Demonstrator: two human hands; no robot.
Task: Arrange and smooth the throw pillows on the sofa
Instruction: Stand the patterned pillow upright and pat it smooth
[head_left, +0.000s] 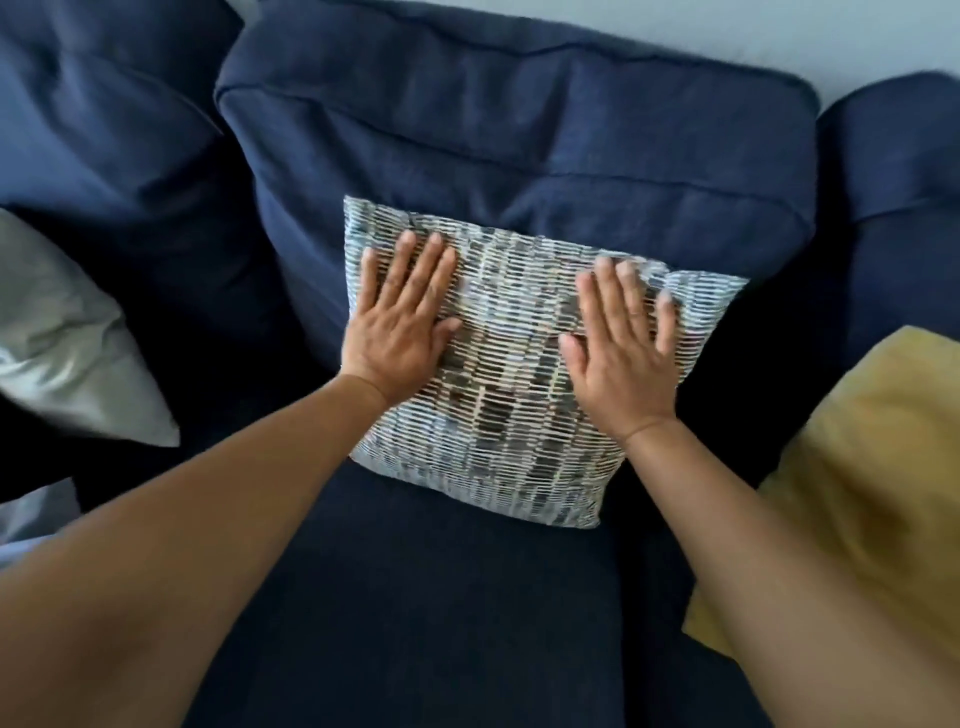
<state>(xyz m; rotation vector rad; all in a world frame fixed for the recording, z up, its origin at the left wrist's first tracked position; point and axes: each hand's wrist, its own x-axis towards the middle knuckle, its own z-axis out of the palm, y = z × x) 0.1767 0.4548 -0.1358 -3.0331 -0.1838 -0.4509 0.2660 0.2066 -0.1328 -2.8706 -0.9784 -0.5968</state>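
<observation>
A patterned grey-and-white throw pillow (514, 374) leans against the back cushion of a navy blue sofa (509, 130), resting on the seat. My left hand (400, 327) lies flat on the pillow's left half, fingers spread. My right hand (623, 353) lies flat on its right half, fingers apart and slightly blurred. Neither hand grips anything. A pale grey pillow (67, 343) sits at the left, and a mustard yellow pillow (857, 467) sits at the right, partly behind my right forearm.
The navy seat cushion (426, 597) stretches toward me in front of the patterned pillow. A second back cushion (104, 114) stands at the left. The sofa arm (893, 156) rises at the far right, with a light wall behind.
</observation>
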